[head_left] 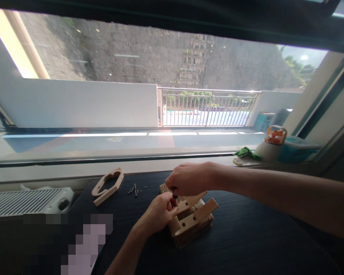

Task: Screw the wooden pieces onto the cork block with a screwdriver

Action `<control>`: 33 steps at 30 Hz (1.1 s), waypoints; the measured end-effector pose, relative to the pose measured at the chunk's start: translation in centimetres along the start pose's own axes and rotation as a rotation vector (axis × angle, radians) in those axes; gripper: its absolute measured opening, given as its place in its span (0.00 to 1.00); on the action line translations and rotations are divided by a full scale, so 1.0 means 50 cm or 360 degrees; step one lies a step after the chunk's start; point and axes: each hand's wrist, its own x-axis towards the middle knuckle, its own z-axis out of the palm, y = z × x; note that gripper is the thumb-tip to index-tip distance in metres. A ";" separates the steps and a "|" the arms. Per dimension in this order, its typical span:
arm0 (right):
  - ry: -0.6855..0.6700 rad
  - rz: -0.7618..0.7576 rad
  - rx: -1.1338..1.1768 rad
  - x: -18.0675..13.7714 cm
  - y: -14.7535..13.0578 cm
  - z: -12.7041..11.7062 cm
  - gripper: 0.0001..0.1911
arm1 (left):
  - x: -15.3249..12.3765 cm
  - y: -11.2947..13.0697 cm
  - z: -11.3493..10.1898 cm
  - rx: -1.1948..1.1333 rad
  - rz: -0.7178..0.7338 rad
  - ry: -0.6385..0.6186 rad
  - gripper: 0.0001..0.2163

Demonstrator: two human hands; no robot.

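Fingers [169, 182] of the right hand [187, 179] close around a dark tool [174, 191], mostly hidden, above pale wooden pieces [199, 215] lying on a rough block [193, 236] on the dark worktop [252, 240]. The left hand [158, 209] bunches beside the tool's lower end; its grip is unclear. Loose screws [136, 192] and a wooden frame [117, 186] lie leftward.
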 end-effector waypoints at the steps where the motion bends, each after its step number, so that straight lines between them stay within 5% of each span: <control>1: 0.0018 0.0035 0.0008 0.003 -0.001 0.004 0.12 | 0.000 0.000 0.001 0.0004 0.0002 -0.0001 0.04; 6: 0.0082 0.0145 -0.0017 0.001 -0.004 0.005 0.14 | 0.001 0.001 0.002 0.0009 -0.0022 -0.0023 0.04; 15: 0.0067 -0.0046 0.0122 -0.014 0.005 -0.011 0.13 | -0.002 0.003 -0.003 0.0001 -0.0024 -0.0042 0.04; 33: 0.1096 0.0216 0.0808 -0.022 0.027 0.145 0.12 | -0.015 0.010 -0.026 -0.0249 -0.0220 -0.0188 0.14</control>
